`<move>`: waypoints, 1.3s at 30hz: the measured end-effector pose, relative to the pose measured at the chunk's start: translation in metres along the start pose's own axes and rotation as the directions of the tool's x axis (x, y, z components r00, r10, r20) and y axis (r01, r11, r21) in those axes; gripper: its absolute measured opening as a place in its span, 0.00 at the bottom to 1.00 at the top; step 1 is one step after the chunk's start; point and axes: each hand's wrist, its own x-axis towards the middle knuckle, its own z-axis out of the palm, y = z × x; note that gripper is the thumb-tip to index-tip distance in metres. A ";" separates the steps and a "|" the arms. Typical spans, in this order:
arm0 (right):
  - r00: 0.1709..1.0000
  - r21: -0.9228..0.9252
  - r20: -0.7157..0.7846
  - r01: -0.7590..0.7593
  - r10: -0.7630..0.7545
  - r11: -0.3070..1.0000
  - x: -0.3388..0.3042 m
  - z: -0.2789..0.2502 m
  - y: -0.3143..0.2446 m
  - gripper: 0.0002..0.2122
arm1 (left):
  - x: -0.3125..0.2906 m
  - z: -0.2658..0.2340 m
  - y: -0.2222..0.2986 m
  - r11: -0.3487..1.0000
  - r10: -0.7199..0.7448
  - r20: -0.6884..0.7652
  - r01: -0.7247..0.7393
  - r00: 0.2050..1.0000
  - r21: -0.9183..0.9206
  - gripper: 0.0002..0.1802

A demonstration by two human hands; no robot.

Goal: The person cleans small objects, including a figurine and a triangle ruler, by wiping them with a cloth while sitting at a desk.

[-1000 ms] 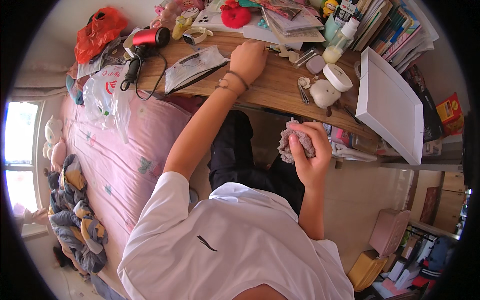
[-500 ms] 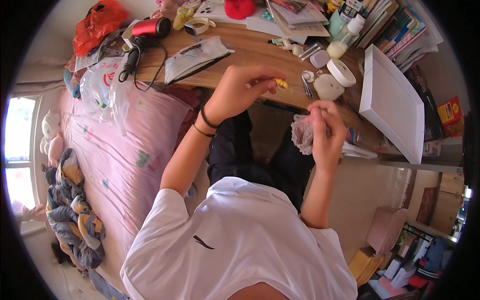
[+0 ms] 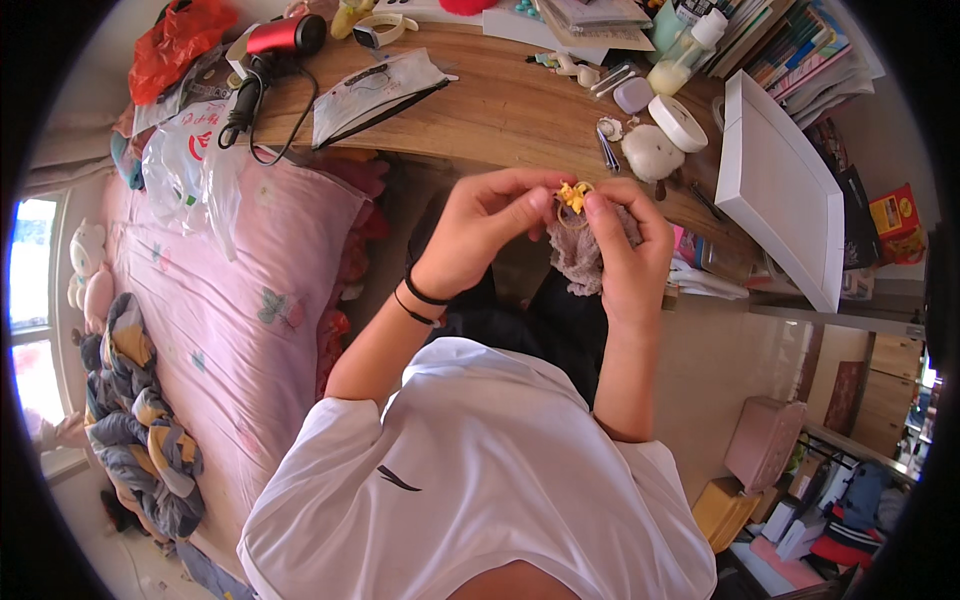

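Both hands meet just past the desk's near edge. My left hand is closed, its thumb and fingertips pinching one side of a small yellow ornament on a thin loop, which looks like a hair tie. My right hand is closed too, its thumb and forefinger at the other side of that loop. A crumpled greyish-pink fuzzy cloth hangs from my right hand, below the yellow piece; its upper part is hidden by the fingers. Two dark bands circle my left wrist.
On the wooden desk lie a clear zip pouch, a red hair dryer, a watch, a white fluffy case, a round white lid and a pump bottle. A white box lid leans at right. A pink-sheeted bed stands left.
My left hand has moved right and down with the yellow hair tie, bringing it to my right hand, which has shifted slightly left. The view has tilted a little.
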 end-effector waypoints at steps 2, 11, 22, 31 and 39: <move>0.994 0.004 -0.106 0.030 -0.029 1.000 -0.003 0.006 0.005 0.05 | -0.003 0.010 -0.014 0.983 -0.021 -0.069 0.007 0.997 -0.186 0.14; 0.959 -0.204 -0.245 0.092 -0.142 0.975 -0.011 -0.003 0.001 0.05 | -0.011 0.013 -0.016 0.973 -0.011 -0.214 -0.039 0.977 -0.228 0.11; 0.782 -0.476 0.204 0.605 -0.590 0.638 -0.002 0.008 -0.020 0.14 | -0.026 0.030 0.004 0.989 0.146 -0.172 -0.142 0.974 0.035 0.07; 0.818 -0.577 0.076 0.503 -0.571 0.643 -0.003 0.008 -0.011 0.10 | -0.029 0.029 -0.004 0.985 0.167 -0.216 -0.156 0.962 0.070 0.08; 0.826 -0.416 0.262 0.564 -0.500 0.714 -0.001 0.002 -0.031 0.14 | -0.032 0.026 0.005 0.997 0.042 -0.177 -0.030 0.983 0.070 0.08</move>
